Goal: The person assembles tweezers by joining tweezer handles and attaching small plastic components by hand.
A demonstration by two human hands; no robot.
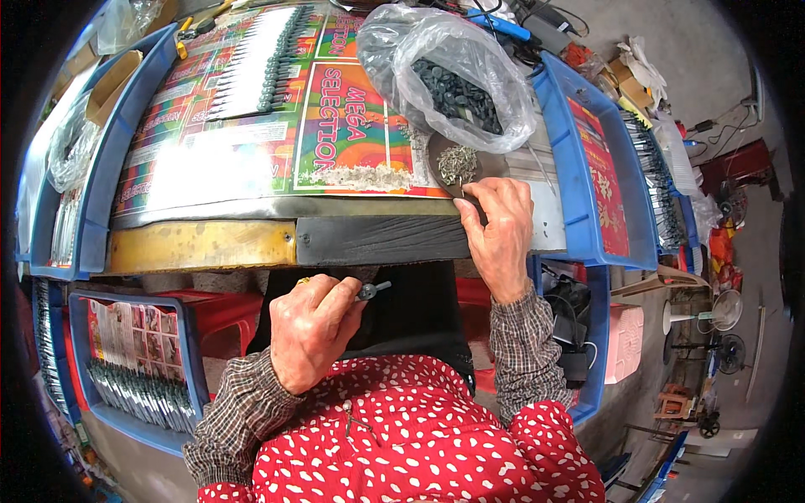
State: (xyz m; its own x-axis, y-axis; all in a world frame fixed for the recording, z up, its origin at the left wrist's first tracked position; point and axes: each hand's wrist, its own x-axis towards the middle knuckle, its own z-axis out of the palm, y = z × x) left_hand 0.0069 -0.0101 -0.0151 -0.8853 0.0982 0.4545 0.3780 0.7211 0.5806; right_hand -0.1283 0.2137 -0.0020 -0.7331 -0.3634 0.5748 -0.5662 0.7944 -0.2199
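My left hand (314,327) is closed below the table's front edge, above my lap. A small dark grey piece with a pale stem (369,291) pokes out from its thumb and forefinger. At the near rim of a round dark dish (436,151), the thumb and forefinger of my right hand (503,230) are pinched together. A tiny bright bit shows at those fingertips, too small to name. Inside the dish lies a heap of small silvery metal pieces (457,164). Just behind it, a clear plastic bag (386,50) stands open with many dark, glossy pieces (453,92) in it.
Thin rods with dark ends (272,63) lie in a row on the colourful printed sheet (251,163). Pale small bits (360,177) are scattered near its front. Blue crates flank the table, the right one (579,168) close to my right hand; another (191,360) sits lower left.
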